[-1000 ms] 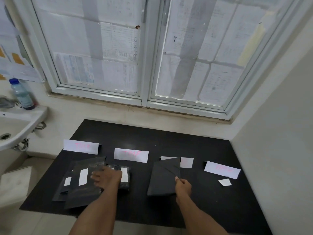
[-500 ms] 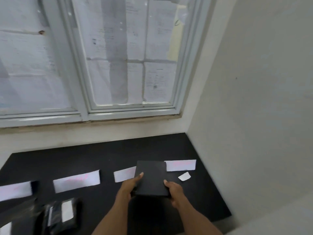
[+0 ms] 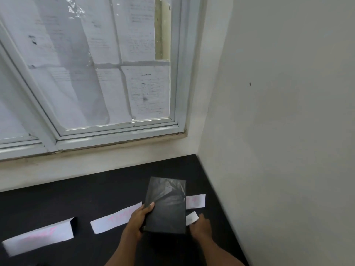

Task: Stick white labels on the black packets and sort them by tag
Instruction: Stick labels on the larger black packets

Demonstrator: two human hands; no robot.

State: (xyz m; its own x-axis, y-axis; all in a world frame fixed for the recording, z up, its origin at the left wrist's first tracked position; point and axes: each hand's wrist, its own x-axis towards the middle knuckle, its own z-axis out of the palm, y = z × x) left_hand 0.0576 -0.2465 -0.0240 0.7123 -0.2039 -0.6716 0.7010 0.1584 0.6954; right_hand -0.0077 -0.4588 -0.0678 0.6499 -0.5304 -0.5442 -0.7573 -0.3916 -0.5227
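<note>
Black packet (image 3: 166,206) points lengthwise away, left hand (image 3: 136,221) gripping it; right hand (image 3: 199,226) at label (image 3: 191,217), grip unclear.

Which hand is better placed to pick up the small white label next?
Right. The right hand sits beside the small white label, while the left hand grips the black packet.

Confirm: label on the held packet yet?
Off, on the face shown: the packet in the left hand is plain black. A small white label is beside it, at the right hand.
</note>
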